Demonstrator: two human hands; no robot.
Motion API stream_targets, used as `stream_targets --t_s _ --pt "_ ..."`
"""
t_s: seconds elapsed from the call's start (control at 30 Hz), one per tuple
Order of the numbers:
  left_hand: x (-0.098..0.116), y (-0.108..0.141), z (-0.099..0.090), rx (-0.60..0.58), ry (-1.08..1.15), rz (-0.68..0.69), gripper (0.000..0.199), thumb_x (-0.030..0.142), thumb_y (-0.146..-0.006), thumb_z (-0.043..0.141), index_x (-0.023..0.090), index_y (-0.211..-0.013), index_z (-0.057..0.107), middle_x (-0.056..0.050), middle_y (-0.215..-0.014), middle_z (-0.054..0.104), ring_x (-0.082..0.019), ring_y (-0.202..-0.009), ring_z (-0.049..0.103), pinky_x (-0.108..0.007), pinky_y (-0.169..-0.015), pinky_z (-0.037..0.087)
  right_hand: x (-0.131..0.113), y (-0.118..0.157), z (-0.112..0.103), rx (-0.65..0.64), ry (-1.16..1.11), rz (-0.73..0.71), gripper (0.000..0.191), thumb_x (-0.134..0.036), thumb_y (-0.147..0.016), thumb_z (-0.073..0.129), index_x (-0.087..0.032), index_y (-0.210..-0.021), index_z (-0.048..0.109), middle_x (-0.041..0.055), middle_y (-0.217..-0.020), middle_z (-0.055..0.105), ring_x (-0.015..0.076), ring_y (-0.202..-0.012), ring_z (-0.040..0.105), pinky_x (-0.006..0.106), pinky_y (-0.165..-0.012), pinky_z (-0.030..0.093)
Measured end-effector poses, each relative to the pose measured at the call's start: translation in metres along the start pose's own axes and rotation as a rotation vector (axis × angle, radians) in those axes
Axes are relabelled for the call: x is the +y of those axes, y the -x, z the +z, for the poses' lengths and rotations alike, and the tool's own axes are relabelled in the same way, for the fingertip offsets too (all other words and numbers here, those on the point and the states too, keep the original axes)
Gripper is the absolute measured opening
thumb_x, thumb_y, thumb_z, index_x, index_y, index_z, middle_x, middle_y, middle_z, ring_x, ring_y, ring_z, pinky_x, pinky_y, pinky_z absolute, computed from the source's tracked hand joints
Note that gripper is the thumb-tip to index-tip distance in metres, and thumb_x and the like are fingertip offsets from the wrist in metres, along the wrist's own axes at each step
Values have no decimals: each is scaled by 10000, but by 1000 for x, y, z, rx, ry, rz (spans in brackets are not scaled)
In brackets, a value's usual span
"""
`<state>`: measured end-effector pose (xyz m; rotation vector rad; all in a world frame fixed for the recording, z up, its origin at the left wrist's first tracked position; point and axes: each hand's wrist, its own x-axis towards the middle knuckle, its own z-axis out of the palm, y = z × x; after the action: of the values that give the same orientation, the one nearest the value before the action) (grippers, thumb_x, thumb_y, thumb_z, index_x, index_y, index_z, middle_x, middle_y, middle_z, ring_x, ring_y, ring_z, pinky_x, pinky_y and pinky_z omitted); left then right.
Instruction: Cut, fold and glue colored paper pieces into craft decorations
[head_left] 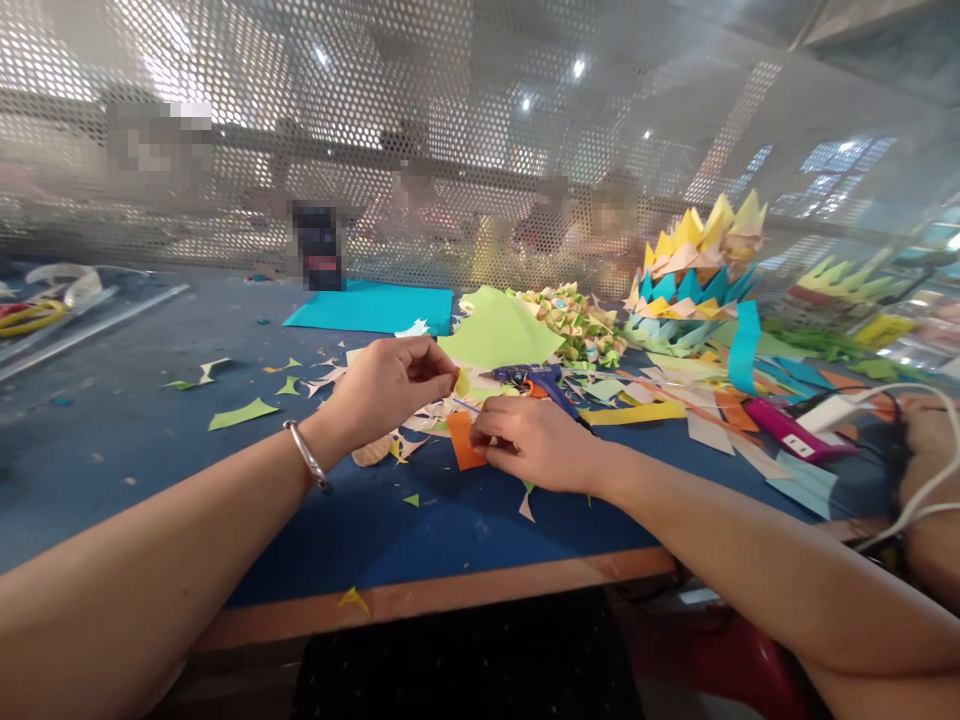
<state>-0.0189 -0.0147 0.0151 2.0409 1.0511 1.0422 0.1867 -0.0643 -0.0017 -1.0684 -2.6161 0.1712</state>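
Note:
My left hand [397, 392], with a silver bracelet at its wrist, is closed in a pinch. Between its thumb and fingertips is a tiny brownish-orange bit, too small to name. Just right of it, my right hand [534, 440] curls its fingers at the edge of an orange paper piece [465, 444] and appears to hold it. A thin blue strip [466, 405] shows between the two hands. Behind my right hand lies a blue glue gun [531, 376] with an orange trigger. A round wooden piece [372, 450] rests below my left hand.
Paper scraps litter the blue table [150, 430]. Farther back are a turquoise sheet [375, 306], a green sheet [499, 325], a pile of folded paper bits [581, 320] and a tiered paper crown [697, 265]. At right are a magenta power strip [795, 432], white cables and another person's arm [930, 490].

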Motion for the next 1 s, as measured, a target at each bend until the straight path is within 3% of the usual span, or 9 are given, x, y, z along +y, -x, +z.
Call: stream_targets --t_s 0.13,0.3,0.47,0.63,0.77,0.9,1.0 --pt "-1 0 1 -9 40 -10 132 294 -712 714 172 -743 670 -32 -708 705 -149 -640 629 -262 -579 495 1 1 -1 75 -87 -16 102 -101 -876 553 -150 -868 643 68 -877 651 181 -817 605 304 -741 467" --pt "-1 1 1 -20 79 -27 143 294 -716 719 165 -759 676 -40 -732 711 -153 -653 642 -264 -584 499 3 1 -8 187 -347 96 73 -193 -896 605 -159 -887 669 34 -837 628 120 -682 564 246 -614 444" --pt "-3 1 2 -11 101 -22 135 281 -714 721 163 -753 667 -51 -752 713 -157 -675 651 -275 -605 510 4 0 -10 166 -455 154 91 -234 -885 629 -159 -885 680 29 -833 648 110 -670 568 237 -580 434" --pt "-4 0 1 -9 104 -10 141 295 -714 723 176 -757 662 -49 -740 711 -161 -666 645 -278 -586 505 8 1 -19 128 -330 170 107 -236 -885 612 -162 -905 687 33 -833 682 112 -655 581 257 -602 438" --pt "-4 -1 -1 16 87 -18 118 274 -726 702 182 -790 666 -40 -703 693 -154 -636 632 -258 -531 459 25 6 -36 220 -75 340 123 -244 -888 599 -173 -847 691 37 -768 690 135 -630 571 299 -610 421" --pt "-6 -2 -2 63 87 -11 123 280 -742 682 188 -817 649 -45 -694 697 -164 -632 649 -272 -541 480 47 11 -46 109 125 541 177 -312 -871 634 -186 -754 678 36 -673 662 151 -579 545 308 -543 351" --pt "-9 -3 -2 77 103 7 145 304 -761 679 191 -837 630 -55 -729 712 -171 -658 670 -287 -582 513 57 14 -47 56 194 569 240 -380 -862 656 -188 -718 647 41 -687 668 158 -599 560 302 -544 346"
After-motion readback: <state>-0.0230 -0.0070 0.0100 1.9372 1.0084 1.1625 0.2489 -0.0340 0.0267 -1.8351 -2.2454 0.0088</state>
